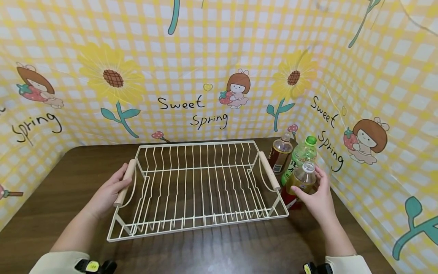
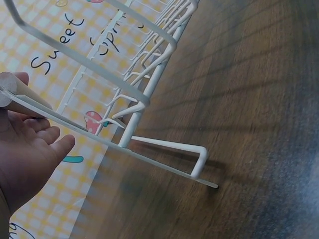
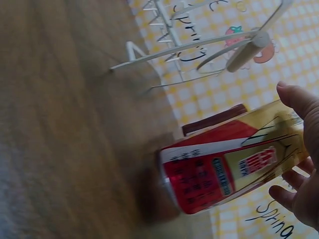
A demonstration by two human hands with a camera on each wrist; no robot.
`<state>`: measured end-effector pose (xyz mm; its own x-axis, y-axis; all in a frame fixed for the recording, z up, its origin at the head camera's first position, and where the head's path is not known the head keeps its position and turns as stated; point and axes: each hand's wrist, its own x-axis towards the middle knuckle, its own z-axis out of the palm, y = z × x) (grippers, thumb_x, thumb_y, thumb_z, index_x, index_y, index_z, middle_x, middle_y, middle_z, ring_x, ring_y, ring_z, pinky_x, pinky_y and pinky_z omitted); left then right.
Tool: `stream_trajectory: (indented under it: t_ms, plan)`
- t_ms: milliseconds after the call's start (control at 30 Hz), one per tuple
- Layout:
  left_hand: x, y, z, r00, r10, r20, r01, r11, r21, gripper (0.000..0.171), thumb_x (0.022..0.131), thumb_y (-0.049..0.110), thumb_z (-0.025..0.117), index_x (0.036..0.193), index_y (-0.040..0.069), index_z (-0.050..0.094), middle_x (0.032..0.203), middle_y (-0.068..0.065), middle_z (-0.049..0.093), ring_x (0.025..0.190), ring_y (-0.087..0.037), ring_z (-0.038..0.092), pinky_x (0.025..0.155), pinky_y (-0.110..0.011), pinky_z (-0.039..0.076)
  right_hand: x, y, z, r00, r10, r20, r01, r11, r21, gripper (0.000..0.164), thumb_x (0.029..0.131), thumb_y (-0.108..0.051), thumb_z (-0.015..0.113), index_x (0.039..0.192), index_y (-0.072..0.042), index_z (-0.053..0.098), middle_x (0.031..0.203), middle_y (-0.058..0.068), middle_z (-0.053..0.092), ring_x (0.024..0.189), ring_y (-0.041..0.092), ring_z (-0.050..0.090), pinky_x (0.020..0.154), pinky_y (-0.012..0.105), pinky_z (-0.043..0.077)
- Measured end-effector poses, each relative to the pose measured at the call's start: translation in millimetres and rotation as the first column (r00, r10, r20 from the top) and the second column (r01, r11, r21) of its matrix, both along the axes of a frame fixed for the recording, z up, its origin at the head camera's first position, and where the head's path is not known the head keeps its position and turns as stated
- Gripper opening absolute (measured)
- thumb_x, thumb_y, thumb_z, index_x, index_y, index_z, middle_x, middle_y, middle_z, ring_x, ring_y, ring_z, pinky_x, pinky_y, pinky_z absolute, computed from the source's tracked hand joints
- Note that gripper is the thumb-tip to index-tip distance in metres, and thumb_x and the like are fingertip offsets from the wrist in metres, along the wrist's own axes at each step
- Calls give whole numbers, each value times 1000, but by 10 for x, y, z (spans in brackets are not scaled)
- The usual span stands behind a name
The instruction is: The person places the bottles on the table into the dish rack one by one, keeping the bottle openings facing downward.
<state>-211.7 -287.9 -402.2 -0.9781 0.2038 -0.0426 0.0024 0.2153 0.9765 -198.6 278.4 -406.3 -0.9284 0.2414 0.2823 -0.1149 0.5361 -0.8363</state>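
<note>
A cream wire dish rack (image 1: 203, 224) stands on the table, with a wooden handle at each side. My left hand (image 1: 108, 193) holds its left wooden handle (image 1: 124, 182); the left wrist view shows this hand (image 2: 30, 149) against the handle (image 2: 25, 94), other fingers loosely bent below it. At the rack's right, my right hand (image 1: 318, 196) grips a clear-capped bottle (image 1: 302, 177) around its upper part. Its red and gold label (image 3: 224, 169) faces the right wrist view, where the hand (image 3: 304, 149) wraps the upper end. Whether its base touches the table is unclear.
Behind the gripped bottle stand a green-capped bottle (image 1: 304, 150) and a brown-labelled bottle (image 1: 281, 152), close to the rack's right handle (image 1: 269, 171). Yellow checked cloth (image 1: 191, 57) walls the back and sides of the dark wooden table (image 1: 205, 251).
</note>
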Motion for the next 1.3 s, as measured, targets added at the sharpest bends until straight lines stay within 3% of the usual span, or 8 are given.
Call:
stream_trajectory:
  t_ms: [367,633,733,1100,1300]
  plan:
    - [-1,-5,-5,1000,8,1,-7,1000,-14,72,107,26,34,154,7,-17,159,-20,-22,146,-33,-6,87,-1,25,-19,-55,-163,997,-69,16,70,995,-74,94,78,-11,81,150,-8,19,144,26,39,127,39,43,100,44,36]
    - [-1,-18,-28,1000,3,-1,-3,1000,-8,74,107,29,35,154,7,-17,159,-20,-24,146,-31,-4,87,-1,26,-32,-88,-181,995,-99,13,100,991,-91,93,78,-11,81,149,-9,21,143,26,39,123,40,45,97,44,38]
    - [-1,-14,-24,1000,0,-1,0,1000,-5,73,107,28,35,153,7,-17,159,-19,-25,146,-34,-10,89,-1,24,-34,-100,-170,995,-101,2,101,990,-94,92,78,-10,81,148,-9,21,143,25,40,124,39,45,95,39,38]
    - [3,1,-26,1000,11,-1,-11,1000,18,69,107,22,33,154,7,-17,159,-15,-28,146,-35,-16,94,0,19,-100,-173,21,995,-88,-53,80,987,-136,88,78,-6,80,145,-7,23,143,19,48,126,27,45,91,23,35]
    - [4,1,-16,1000,11,4,-11,1000,15,70,107,23,33,153,7,-17,159,-16,-27,146,-35,-15,91,0,20,-137,-221,202,999,-38,-37,33,993,-114,87,80,-9,79,147,-7,24,144,20,46,127,30,45,96,30,35]
